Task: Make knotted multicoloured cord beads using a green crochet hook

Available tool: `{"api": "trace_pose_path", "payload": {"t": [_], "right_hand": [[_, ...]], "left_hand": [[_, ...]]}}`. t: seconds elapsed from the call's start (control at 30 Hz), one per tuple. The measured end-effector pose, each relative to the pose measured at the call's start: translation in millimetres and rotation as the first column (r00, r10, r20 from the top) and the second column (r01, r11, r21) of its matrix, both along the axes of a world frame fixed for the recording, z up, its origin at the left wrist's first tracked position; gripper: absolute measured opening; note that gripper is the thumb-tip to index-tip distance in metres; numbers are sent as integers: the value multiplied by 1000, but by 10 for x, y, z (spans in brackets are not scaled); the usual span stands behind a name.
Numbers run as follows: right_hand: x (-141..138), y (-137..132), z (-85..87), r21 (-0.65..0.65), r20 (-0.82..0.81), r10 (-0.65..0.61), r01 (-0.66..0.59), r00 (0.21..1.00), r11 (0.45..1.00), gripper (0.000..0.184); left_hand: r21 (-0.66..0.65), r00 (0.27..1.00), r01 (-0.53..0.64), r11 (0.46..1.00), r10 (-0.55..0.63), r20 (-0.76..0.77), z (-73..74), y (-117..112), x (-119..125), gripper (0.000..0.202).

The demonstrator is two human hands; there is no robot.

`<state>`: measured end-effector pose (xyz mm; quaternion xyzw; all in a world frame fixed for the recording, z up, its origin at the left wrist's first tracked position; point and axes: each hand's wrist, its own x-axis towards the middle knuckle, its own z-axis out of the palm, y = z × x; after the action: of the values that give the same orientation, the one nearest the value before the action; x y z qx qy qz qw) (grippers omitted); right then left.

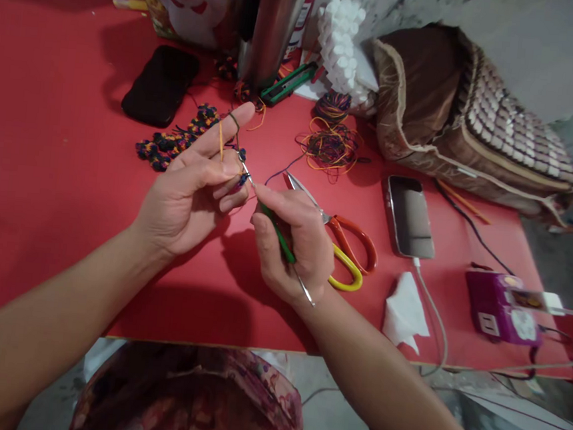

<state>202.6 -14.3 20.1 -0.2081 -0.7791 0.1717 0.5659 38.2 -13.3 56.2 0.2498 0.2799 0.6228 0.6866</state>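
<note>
My left hand (194, 180) pinches a small piece of dark multicoloured crochet work (242, 179) between thumb and fingers. Its index finger points up, with orange and dark green yarn (221, 141) looped over it. Gripped like a pen in my right hand (297, 243) is a crochet hook (282, 236) with a green handle and metal ends. The hook's upper tip meets the work at my left fingertips; the exact stitch is too small to make out. Finished-looking crochet pieces (162, 149) in black, orange and purple lie behind my left hand.
Scissors (354, 248) with red and yellow handles lie beside my right hand. Beyond them is tangled yarn (330, 145). A black phone (161, 87), a green cutter (288, 85), a metal flask (273, 26), a charging phone (411, 216), a tissue (405, 312) and a purple socket box (502, 307) surround the workspace.
</note>
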Motion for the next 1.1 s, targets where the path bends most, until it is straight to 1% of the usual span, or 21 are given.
{"api": "trace_pose_path", "payload": {"t": [0.1, 0.17, 0.23, 0.3, 0.4, 0.53, 0.67, 0.73, 0.8, 0.87, 0.93, 1.03, 1.1], "right_hand": [[42, -6, -1, -26, 25, -9, 9, 1000, 1000, 53], [76, -17, -3, -37, 60, -56, 58, 997, 998, 56], [104, -30, 6, -32, 85, -88, 91, 993, 995, 55], [119, -41, 25, -46, 99, -95, 100, 991, 994, 52], [117, -45, 62, -45, 80, -80, 84, 994, 995, 52], [100, -40, 89, -18, 49, -55, 56, 997, 998, 53], [110, -58, 100, -34, 69, -86, 89, 994, 995, 57], [118, -69, 106, -54, 99, -99, 105, 990, 993, 57], [120, -73, 114, -77, 107, -82, 90, 991, 993, 58], [115, -71, 121, -80, 81, -38, 44, 996, 996, 60], [113, -70, 124, -76, 51, -8, 11, 999, 997, 59], [127, -81, 129, -101, 71, -24, 31, 997, 994, 54], [139, -92, 132, -118, 88, -32, 42, 996, 992, 53]], "left_hand": [[-14, 1000, -13, 1000, 12, -25, 23, 4, -3, 73], [-22, 1000, -6, 1000, 5, -20, 20, 6, -2, 75], [-17, 1000, 2, 1000, -2, 13, -4, 12, -6, 69], [-9, 999, 23, 1000, -23, 34, -39, 19, -19, 57], [17, 999, 53, 998, -53, 8, -65, 24, -47, 48], [-13, 997, 35, 999, -36, -71, -20, 14, -57, 47], [-5, 999, 11, 1000, -11, -43, 0, 13, -48, 47], [-8, 999, 10, 1000, -11, -51, -12, 16, -54, 53], [-22, 998, 14, 1000, -15, -63, -24, 19, -63, 57], [-23, 999, 13, 1000, -14, -31, -25, 20, -64, 54], [-19, 1000, 9, 1000, -8, 27, -9, 16, -56, 46], [-45, 998, -4, 999, 7, 68, 34, 6, -41, 39], [-80, 997, -17, 997, 22, 73, 66, 2, -37, 44]]}}
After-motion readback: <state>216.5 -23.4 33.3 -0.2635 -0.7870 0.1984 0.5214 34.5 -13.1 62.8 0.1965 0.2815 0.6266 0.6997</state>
